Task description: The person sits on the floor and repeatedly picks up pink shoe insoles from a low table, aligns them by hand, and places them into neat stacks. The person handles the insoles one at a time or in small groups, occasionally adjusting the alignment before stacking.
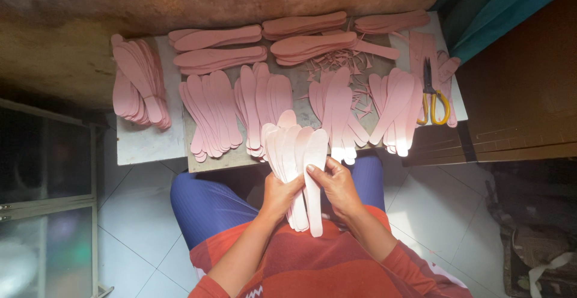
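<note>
Head view: both hands meet over the lap, just below the near edge of the desk [147,145]. The left hand [279,194] has its grip clenched around the lower part of a fanned stack of pale pink, sole-shaped flat cutouts [288,148], which stand upright and spread like cards, their rounded tips reaching up over the desk edge. The right hand [338,187] grasps the rightmost cutout of that fan, thumb pressed on its face and fingers behind it; this piece hangs lower than the others.

On the desk lie many more heaps of the same pink sole-shaped cutouts: one overlapping pile [139,82] at the far left, several fanned groups [210,115] along the middle, and flatter stacks [303,24] laid crosswise along the far edge. Thin pink offcut strips [327,63] are scattered between them. Yellow-handled scissors [433,94] rest at the right end, on top of pink pieces, well apart from both hands.
</note>
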`<move>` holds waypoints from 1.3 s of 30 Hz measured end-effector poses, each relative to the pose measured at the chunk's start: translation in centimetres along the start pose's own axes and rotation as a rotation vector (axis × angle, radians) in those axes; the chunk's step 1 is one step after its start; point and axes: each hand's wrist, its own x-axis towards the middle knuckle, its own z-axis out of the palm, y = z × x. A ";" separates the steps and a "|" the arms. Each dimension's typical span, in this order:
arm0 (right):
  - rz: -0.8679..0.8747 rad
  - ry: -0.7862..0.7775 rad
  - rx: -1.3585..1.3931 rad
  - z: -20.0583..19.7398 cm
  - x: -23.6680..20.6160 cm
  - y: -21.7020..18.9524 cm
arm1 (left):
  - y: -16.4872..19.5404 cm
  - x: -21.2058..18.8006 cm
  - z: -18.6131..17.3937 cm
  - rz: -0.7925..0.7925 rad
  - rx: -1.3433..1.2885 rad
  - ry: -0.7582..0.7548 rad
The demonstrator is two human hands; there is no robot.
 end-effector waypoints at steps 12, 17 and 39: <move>0.083 -0.140 -0.037 -2.6 3.5 -0.4 | 0.0 -0.6 -0.6 0.050 -0.047 -0.037; -0.006 -0.107 -0.019 -2.8 5.7 -2.3 | -0.9 0.0 -1.7 -0.032 -0.057 -0.043; -0.058 0.007 0.043 -3.0 5.6 -1.1 | -0.3 0.0 -2.5 -0.134 -0.363 -0.181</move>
